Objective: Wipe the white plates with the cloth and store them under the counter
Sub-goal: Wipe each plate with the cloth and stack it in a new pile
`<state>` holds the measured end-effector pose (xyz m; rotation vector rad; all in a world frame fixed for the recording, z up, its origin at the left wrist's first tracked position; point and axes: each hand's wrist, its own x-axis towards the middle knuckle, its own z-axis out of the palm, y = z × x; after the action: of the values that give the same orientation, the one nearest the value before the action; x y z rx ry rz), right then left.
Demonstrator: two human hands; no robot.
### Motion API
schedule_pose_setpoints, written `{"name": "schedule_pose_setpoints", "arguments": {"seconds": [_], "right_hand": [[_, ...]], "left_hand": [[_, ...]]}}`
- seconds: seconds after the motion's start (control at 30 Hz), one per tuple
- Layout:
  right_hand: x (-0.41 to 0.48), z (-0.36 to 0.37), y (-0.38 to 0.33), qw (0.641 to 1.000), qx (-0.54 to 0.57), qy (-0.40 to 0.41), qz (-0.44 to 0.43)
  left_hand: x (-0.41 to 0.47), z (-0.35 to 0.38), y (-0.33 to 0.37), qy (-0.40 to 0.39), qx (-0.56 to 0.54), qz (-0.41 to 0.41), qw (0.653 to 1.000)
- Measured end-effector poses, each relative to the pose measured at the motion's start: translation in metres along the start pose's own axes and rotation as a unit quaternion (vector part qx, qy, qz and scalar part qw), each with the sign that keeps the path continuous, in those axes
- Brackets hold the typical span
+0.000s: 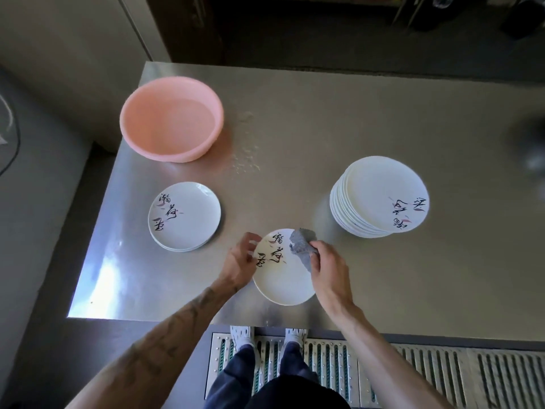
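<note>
A white plate [284,278] with black calligraphy is held near the counter's front edge. My left hand [241,261] grips its left rim with curled fingers. My right hand [327,267] grips a crumpled grey cloth [302,243] and presses it on the plate's upper right part. A short stack of the same white plates [184,216] lies to the left. A tall stack of several white plates [380,197] stands to the right.
A pink plastic basin [171,119] sits at the back left of the steel counter [295,137]. Water drops speckle the counter beside it. A metal floor grate [339,367] runs along the counter's front, under my feet.
</note>
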<state>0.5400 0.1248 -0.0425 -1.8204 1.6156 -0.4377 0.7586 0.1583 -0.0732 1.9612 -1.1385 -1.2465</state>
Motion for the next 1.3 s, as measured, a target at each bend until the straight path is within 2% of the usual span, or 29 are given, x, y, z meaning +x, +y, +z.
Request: {"name": "schedule_pose_setpoints", "arguments": {"seconds": [0.1, 0.23, 0.37, 0.53, 0.67, 0.73, 0.87, 0.93, 1.07, 1.23, 1.3], "right_hand": [[-0.011, 0.022, 0.012, 0.999, -0.018, -0.031, -0.014], [-0.015, 0.042, 0.033, 0.992, -0.100, -0.050, -0.066], [0.002, 0.056, 0.029, 0.983, -0.164, -0.034, -0.071], [-0.019, 0.072, 0.028, 0.959, -0.193, -0.098, -0.182], [0.008, 0.064, 0.032, 0.974, -0.206, -0.019, -0.089], [0.017, 0.071, 0.018, 0.976, -0.208, -0.009, -0.060], [-0.009, 0.080, 0.002, 0.968, -0.207, -0.073, -0.118], [-0.014, 0.079, 0.004, 0.966, -0.210, -0.078, -0.131], [0.011, 0.081, -0.002, 0.975, -0.215, -0.028, -0.056], [0.006, 0.063, 0.017, 0.974, -0.226, 0.012, -0.028], [0.011, 0.066, 0.009, 0.977, -0.215, 0.003, -0.012]], "left_hand": [[-0.004, 0.017, -0.009, -0.010, 0.060, 0.051, 0.997], [-0.007, 0.021, -0.037, -0.033, 0.235, 0.130, 0.963], [-0.009, 0.019, -0.047, -0.067, 0.264, 0.179, 0.946], [-0.007, 0.017, -0.053, -0.057, 0.294, 0.197, 0.934], [-0.008, 0.017, -0.048, -0.092, 0.310, 0.172, 0.931], [-0.009, 0.019, -0.046, -0.085, 0.306, 0.166, 0.934], [-0.013, 0.020, -0.045, -0.064, 0.299, 0.164, 0.938], [-0.013, 0.020, -0.045, -0.059, 0.301, 0.164, 0.938], [-0.011, 0.019, -0.043, -0.070, 0.325, 0.158, 0.930], [-0.009, 0.017, -0.044, -0.092, 0.334, 0.150, 0.926], [-0.008, 0.017, -0.045, -0.092, 0.337, 0.152, 0.924]]}}
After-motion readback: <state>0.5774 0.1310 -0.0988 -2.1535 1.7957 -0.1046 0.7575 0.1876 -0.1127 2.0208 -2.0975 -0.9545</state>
